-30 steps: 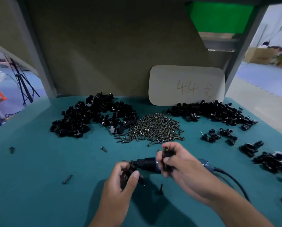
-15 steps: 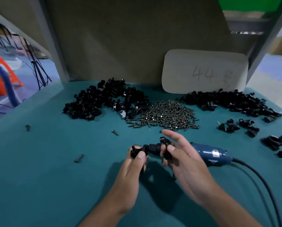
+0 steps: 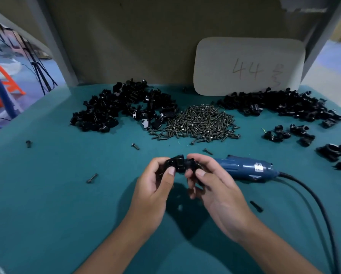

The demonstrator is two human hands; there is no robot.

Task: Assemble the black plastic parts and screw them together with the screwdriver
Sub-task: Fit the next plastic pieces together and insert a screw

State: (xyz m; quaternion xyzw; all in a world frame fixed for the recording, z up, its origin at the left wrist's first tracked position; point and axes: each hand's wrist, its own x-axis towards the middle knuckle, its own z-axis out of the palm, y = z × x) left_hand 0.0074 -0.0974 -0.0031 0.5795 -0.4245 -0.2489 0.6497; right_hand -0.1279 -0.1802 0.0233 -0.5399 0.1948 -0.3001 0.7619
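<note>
My left hand pinches a small black plastic part just above the teal table. My right hand grips a second black part that touches the first; how the two fit together is hidden by my fingers. The blue electric screwdriver lies flat on the table right behind my right hand, its tip hidden behind the fingers. A heap of metal screws sits behind my hands, flanked by a left pile of black parts and a right pile of black parts.
The screwdriver's black cable runs off to the lower right. Loose screws lie scattered on the table. Small groups of black parts sit at the right. A white card marked 44 leans on the back wall.
My right hand has let go of the screwdriver, which now lies on the table. Both hands have brought the two black parts together. The view has tilted down and nearer.
</note>
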